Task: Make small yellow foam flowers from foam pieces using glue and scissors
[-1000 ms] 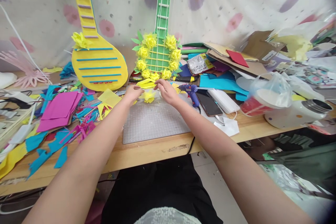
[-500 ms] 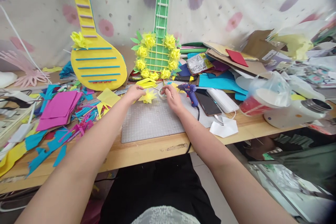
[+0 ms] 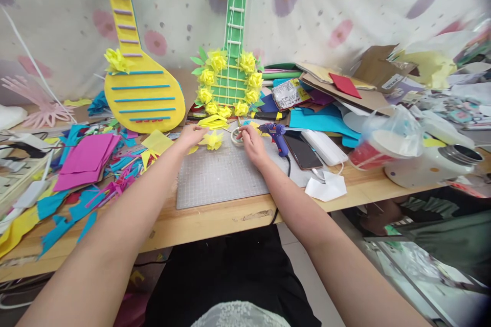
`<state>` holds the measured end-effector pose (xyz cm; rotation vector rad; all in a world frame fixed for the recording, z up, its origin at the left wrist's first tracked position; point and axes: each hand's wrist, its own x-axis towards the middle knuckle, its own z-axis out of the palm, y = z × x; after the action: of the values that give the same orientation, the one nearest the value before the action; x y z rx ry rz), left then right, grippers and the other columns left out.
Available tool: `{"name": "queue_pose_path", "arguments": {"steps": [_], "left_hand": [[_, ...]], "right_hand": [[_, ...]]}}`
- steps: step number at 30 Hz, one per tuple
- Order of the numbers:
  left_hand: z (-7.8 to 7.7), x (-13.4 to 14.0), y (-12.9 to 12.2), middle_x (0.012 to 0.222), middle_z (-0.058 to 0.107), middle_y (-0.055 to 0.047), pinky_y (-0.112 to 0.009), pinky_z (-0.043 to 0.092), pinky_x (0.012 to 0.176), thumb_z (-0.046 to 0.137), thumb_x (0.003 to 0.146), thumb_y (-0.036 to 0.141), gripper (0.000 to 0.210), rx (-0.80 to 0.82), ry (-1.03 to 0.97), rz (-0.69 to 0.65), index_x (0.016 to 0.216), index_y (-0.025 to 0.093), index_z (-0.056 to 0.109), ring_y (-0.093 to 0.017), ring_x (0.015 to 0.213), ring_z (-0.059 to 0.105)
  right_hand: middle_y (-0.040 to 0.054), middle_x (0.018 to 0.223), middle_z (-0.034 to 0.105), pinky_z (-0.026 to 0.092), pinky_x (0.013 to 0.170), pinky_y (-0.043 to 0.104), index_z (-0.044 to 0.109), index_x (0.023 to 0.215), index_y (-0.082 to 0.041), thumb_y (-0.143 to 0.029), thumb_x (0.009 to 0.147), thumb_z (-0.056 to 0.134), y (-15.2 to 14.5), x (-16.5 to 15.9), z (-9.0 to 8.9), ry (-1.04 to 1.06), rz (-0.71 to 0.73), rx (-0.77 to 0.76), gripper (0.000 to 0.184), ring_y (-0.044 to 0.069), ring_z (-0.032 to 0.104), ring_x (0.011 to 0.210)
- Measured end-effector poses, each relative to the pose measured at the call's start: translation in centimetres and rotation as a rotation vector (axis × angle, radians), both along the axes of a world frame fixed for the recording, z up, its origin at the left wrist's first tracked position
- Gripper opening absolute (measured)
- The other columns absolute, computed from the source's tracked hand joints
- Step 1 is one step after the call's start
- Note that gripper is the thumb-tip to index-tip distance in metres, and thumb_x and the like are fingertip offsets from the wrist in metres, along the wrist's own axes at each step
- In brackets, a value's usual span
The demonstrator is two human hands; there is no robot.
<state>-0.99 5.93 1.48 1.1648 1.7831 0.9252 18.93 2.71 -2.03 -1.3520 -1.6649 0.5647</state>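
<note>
My left hand (image 3: 191, 138) is closed at the edge of a yellow paper flower (image 3: 213, 140), just above the cutting mat; its fingertips are partly hidden. My right hand (image 3: 251, 141) has curled fingers on a pale roll of tape (image 3: 236, 137) at the mat's back edge. Beneath both arms lies the grey gridded cutting mat (image 3: 218, 179). Behind the hands are folded yellow strips (image 3: 213, 122). A purple glue gun (image 3: 279, 139) rests right of my right hand. Against the wall leans a green paper instrument (image 3: 235, 36) ringed with yellow flowers.
A yellow instrument shape (image 3: 146, 94) leans at the left, above magenta sheets (image 3: 86, 161) and scattered scraps. To the right are a phone (image 3: 302, 150), a white power bank (image 3: 326, 145), a bagged cup (image 3: 383, 148) and an open bottle (image 3: 433, 166). Cardboard and coloured sheets pile up behind.
The yellow flower has turned and shifted slightly left along with my left hand. My right hand stays at the tape roll. The view has shifted slightly.
</note>
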Motion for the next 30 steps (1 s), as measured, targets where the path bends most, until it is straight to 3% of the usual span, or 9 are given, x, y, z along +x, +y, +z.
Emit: {"name": "queue_pose_path", "arguments": {"steps": [2, 8, 11, 14, 17, 20, 25, 30], "left_hand": [[0.4, -1.2, 0.3, 0.079, 0.065, -0.006, -0.025, 0.041, 0.058, 0.066, 0.069, 0.034, 0.021, 0.027, 0.077, -0.030, 0.078, 0.017, 0.059, -0.016, 0.066, 0.060], [1.1, -5.5, 0.2, 0.064, 0.064, -0.004, -0.027, 0.039, 0.059, 0.069, 0.061, 0.027, 0.010, 0.084, 0.528, -0.109, 0.063, 0.020, 0.063, -0.020, 0.067, 0.059], [0.6, -6.0, -0.4, 0.065, 0.064, -0.004, -0.028, 0.038, 0.059, 0.071, 0.059, 0.027, 0.011, 0.042, 0.654, -0.113, 0.059, 0.021, 0.062, -0.021, 0.069, 0.059], [-0.5, -5.6, -0.6, 0.081, 0.068, -0.006, -0.028, 0.039, 0.062, 0.071, 0.061, 0.034, 0.017, 0.007, 0.726, -0.140, 0.066, 0.021, 0.062, -0.023, 0.078, 0.060], [-1.6, -5.0, -0.3, 0.089, 0.069, -0.007, -0.029, 0.039, 0.063, 0.071, 0.062, 0.036, 0.019, -0.007, 0.731, -0.158, 0.070, 0.020, 0.061, -0.023, 0.083, 0.060], [-2.1, -4.8, 0.1, 0.081, 0.068, -0.005, -0.028, 0.038, 0.058, 0.071, 0.061, 0.033, 0.018, -0.026, 0.643, -0.130, 0.066, 0.019, 0.060, -0.020, 0.073, 0.059], [-2.0, -5.6, 0.0, 0.071, 0.065, -0.001, -0.025, 0.036, 0.055, 0.074, 0.057, 0.032, 0.020, 0.086, 0.450, -0.035, 0.067, 0.018, 0.063, -0.014, 0.061, 0.054], [-1.3, -6.6, 0.1, 0.061, 0.064, -0.001, -0.026, 0.036, 0.055, 0.079, 0.049, 0.035, 0.025, 0.117, 0.395, -0.035, 0.062, 0.018, 0.067, -0.014, 0.055, 0.053]], "right_hand": [[0.0064, 0.087, 0.065, 0.043, 0.081, 0.035, 0.053, 0.095, -0.020, -0.031, 0.083, 0.031, 0.1, 0.1, -0.1, -0.007, -0.041, -0.025, 0.028, 0.020, 0.058, 0.085], [0.0087, 0.091, 0.064, 0.042, 0.075, 0.034, 0.058, 0.091, -0.018, -0.028, 0.079, 0.037, 0.4, 0.3, -0.5, -0.052, -0.121, -0.059, 0.026, 0.020, 0.057, 0.080], [0.0075, 0.087, 0.064, 0.041, 0.071, 0.032, 0.058, 0.092, -0.018, -0.030, 0.080, 0.037, 0.5, 0.4, -0.5, -0.059, -0.131, -0.093, 0.027, 0.019, 0.056, 0.076], [0.0054, 0.083, 0.064, 0.040, 0.069, 0.030, 0.059, 0.093, -0.019, -0.030, 0.080, 0.039, 0.4, 0.4, -0.5, -0.054, -0.155, -0.097, 0.026, 0.018, 0.055, 0.073], [0.0036, 0.078, 0.062, 0.038, 0.068, 0.029, 0.060, 0.093, -0.019, -0.030, 0.080, 0.041, 0.4, 0.5, -0.6, -0.047, -0.178, -0.105, 0.026, 0.017, 0.054, 0.070], [0.0031, 0.077, 0.063, 0.037, 0.067, 0.028, 0.061, 0.093, -0.019, -0.030, 0.080, 0.042, 0.5, 0.7, -0.7, -0.038, -0.179, -0.110, 0.025, 0.017, 0.054, 0.070], [0.0027, 0.075, 0.061, 0.036, 0.065, 0.027, 0.061, 0.091, -0.019, -0.029, 0.080, 0.043, 0.6, 0.8, -0.9, -0.039, -0.166, -0.097, 0.024, 0.016, 0.053, 0.069], [0.0017, 0.071, 0.059, 0.036, 0.064, 0.027, 0.062, 0.091, -0.018, -0.027, 0.080, 0.043, 0.3, 0.6, -0.6, -0.062, -0.173, -0.107, 0.023, 0.016, 0.053, 0.067]]}}
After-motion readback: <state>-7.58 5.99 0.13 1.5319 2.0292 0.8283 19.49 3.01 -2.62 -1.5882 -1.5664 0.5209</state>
